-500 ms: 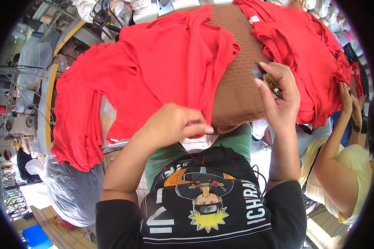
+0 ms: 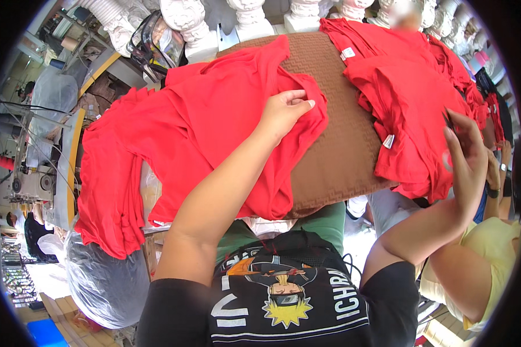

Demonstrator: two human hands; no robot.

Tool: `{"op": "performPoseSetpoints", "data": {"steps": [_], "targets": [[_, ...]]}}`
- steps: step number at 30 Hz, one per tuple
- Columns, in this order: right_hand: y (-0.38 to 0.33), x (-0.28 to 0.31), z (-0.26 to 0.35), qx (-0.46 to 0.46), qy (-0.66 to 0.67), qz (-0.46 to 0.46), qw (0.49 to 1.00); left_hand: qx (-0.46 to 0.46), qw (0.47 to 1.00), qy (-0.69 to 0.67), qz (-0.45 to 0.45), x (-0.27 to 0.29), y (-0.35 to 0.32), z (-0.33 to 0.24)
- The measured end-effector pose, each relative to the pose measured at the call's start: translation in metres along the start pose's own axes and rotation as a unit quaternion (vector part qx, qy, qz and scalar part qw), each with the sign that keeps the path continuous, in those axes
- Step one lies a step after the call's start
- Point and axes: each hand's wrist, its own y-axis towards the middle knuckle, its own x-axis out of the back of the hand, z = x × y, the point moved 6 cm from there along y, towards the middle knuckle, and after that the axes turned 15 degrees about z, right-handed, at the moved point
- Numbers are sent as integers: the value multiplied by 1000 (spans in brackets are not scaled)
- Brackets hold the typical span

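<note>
My left hand is at the upper right part of a red garment, its thumb and fingers closed on the cloth near an edge. The garment lies spread and wrinkled across the brown patterned table cover. Farther right, my right hand is raised over a second pile of red garments. Its fingers are closed around small thread snips; only a dark tip shows between thumb and forefinger. A white label sticks out from that pile.
White balusters line the far edge. At the right, close to my right arm, a person in a yellow top is near the red cloth. Left of the table are sewing machines and a plastic-wrapped bundle.
My left hand has moved forward from the near edge onto the red cloth and closed on it. My right hand, with the snips, has swung right, over the other pile.
</note>
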Motion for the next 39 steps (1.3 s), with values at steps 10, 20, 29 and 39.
{"op": "performPoseSetpoints", "data": {"steps": [10, 20, 29, 39], "targets": [[-2, -175, 40, 29, 438, 309, 843, -252, 961, 53, 98, -18, -97, -78], [-9, -89, 59, 220, 415, 3, 883, 125, 616, 748, 213, 34, -127, -97], [7, -105, 21, 125, 172, -172, 962, -85, 829, 493, -249, 75, -210, -103], [-14, -130, -7, 34, -7, 161, 986, 194, 932, 296, 76, 71, -242, -8]]}}
